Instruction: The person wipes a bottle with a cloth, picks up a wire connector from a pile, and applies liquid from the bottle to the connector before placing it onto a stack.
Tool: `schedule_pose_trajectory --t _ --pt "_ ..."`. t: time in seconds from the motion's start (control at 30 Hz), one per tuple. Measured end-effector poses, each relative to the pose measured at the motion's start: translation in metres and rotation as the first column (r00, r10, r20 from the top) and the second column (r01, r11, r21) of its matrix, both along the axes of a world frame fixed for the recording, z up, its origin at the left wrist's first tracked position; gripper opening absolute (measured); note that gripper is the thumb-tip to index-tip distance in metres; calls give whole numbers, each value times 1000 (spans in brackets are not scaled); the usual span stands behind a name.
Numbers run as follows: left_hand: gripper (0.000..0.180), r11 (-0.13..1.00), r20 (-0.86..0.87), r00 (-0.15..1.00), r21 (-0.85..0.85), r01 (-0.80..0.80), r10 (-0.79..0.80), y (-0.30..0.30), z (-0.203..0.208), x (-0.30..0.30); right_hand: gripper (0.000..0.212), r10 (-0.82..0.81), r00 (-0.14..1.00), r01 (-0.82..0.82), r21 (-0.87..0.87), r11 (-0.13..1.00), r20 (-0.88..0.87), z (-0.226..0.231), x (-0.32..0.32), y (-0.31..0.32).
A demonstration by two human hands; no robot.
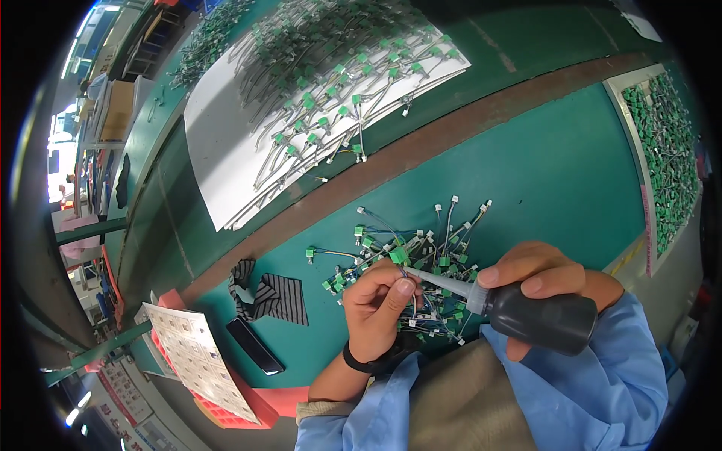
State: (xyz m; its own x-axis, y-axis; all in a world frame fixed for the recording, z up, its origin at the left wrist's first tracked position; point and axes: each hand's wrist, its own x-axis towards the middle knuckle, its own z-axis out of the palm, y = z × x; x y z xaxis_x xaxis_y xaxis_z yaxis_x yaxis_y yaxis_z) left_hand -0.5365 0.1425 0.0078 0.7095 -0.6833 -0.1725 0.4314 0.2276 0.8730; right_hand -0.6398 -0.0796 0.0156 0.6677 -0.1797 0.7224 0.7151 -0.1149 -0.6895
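Observation:
Between the thumb and fingers of my left hand is a green connector with short wires. My right hand is wrapped round a dark squeeze bottle. The bottle lies tilted, and its pale pointed nozzle reaches the connector in my left hand; whether the tip touches it I cannot tell. A loose pile of wired green connectors with small white plugs spreads over the green mat just beyond and under my hands.
A white sheet on the raised far shelf bears many wired connectors in rows. At the right stands a tray full of green parts. To my left lie a striped cloth, a black phone and a printed board on a red crate.

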Motion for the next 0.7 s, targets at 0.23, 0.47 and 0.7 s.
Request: schedule_pose_trajectory --t 0.23,0.47,0.7 --pt "9 1000 20 1000 5 14 -14 0 0 0 77 -7 1000 7 8 1000 14 -2 0 1" --pt "8 1000 21 1000 6 15 -15 -1 0 -3 84 40 999 -39 -48 998 25 -6 -3 -5" --pt "9 1000 7 1000 1 22 -22 -1 0 -1 79 -5 1000 4 -39 999 -17 0 -4 -3"
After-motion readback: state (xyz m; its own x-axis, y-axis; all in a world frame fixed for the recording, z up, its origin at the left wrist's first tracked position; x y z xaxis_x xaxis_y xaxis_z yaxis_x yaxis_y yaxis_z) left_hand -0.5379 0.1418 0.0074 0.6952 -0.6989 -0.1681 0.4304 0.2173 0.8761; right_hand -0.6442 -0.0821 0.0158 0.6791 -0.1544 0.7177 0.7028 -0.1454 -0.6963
